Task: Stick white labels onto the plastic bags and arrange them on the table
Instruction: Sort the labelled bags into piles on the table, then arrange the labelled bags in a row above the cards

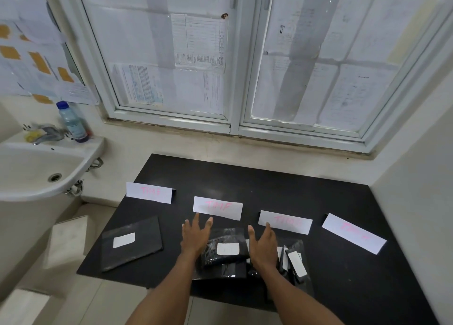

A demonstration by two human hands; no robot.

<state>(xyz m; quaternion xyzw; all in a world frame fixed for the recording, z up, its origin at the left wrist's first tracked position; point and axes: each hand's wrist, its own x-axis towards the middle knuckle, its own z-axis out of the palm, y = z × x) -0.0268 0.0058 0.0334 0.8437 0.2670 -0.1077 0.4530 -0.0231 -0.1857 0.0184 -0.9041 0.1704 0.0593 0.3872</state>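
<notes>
On the black table [282, 184] lies a black plastic bag [132, 242] with a white label [124, 240] at the left. A second labelled bag [226, 248] lies in the middle on a small pile of bags. My left hand [196, 237] and my right hand [262, 247] flank it, fingers spread, holding nothing. More bags with white labels [295, 263] lean in a heap to the right of my right hand. Several white paper signs with pink writing stand in a row behind: far left [148, 192], middle [217, 207], right [285, 222], far right [354, 233].
A white sink [36, 170] with a tap and a bottle [72, 122] stands to the left of the table. A window covered with papers [201, 62] runs behind. A wall closes the right side. White boxes [68, 241] sit on the floor at the left.
</notes>
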